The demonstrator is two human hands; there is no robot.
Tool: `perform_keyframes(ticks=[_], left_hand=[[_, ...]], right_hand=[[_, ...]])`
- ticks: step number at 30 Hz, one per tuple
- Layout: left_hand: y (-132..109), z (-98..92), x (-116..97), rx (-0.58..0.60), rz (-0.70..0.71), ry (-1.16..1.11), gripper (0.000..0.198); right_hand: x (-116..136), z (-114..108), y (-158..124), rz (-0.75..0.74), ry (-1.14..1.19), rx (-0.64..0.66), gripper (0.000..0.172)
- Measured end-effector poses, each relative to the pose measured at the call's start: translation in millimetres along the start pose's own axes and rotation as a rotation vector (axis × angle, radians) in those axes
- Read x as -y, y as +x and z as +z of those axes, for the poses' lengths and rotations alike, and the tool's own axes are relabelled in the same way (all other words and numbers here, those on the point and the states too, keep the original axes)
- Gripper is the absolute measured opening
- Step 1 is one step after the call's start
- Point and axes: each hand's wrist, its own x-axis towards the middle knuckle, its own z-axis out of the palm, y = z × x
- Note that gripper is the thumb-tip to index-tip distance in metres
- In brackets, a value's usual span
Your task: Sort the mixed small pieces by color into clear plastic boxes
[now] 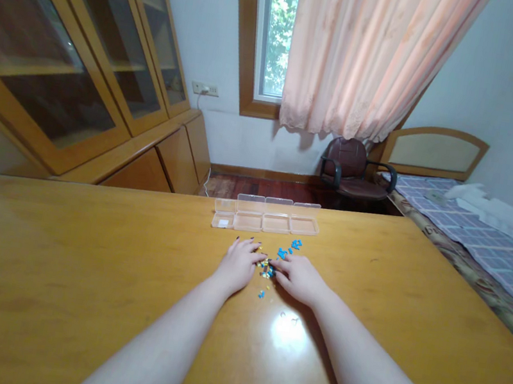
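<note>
A mixed pile of small blue, yellow, white and dark pieces lies on the wooden table between my hands; their kind is too small to make out. My left hand rests on the left of it, fingers spread, one fingertip at the pile's edge. From the right, my right hand reaches in with fingers stretched out, the tips touching the pieces. Just beyond it is a group of blue pieces, with more blue pieces farther back. Several clear plastic boxes stand in a row behind, lids up.
A few stray blue pieces lie nearer to me. Beyond the table are a brown armchair and, on the right, a bed. A glass-fronted cabinet stands along the left wall.
</note>
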Motion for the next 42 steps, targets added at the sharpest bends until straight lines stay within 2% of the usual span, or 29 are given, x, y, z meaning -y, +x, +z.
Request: perform_keyframes(ticks=[5, 10, 16, 22, 32, 36, 42], left_hand=[[-0.6, 1.7, -0.7, 0.045, 0.045, -0.026, 0.040], [-1.4, -0.1, -1.6, 0.013, 0.027, -0.026, 0.042], [-1.8, -2.0, -4.0, 0.070, 0.105, -0.079, 0.039], [-1.1, 3.8, -0.9, 0.064, 0.051, -0.028, 0.041], [-0.7, 1.2, 1.4, -0.005, -0.079, -0.003, 0.039], [-1.4, -0.6, -1.6, -0.013, -0.001, -0.071, 0.040], [-3.5, -6.0, -7.4, 0.066, 0.142, -0.105, 0.039]], right_hand=[[-1.5, -1.2, 0.4, 0.064, 0.020, -0.017, 0.032], [-3.5, 0.8, 2.5, 0.131, 0.032, -0.055, 0.031], [-5.8, 3.7, 2.4, 0.076, 0.106, -0.122, 0.031], [-4.0, 6.5, 1.2, 0.017, 0.168, -0.082, 0.031], [-2.9, -1.0, -0.2, 0.060, 0.127, -0.052, 0.028], [-0.4, 0.5, 0.2, 0.018, 0.088, -0.044, 0.027], [-1.6, 2.5, 1.8, 0.060, 0.098, -0.087, 0.029]])
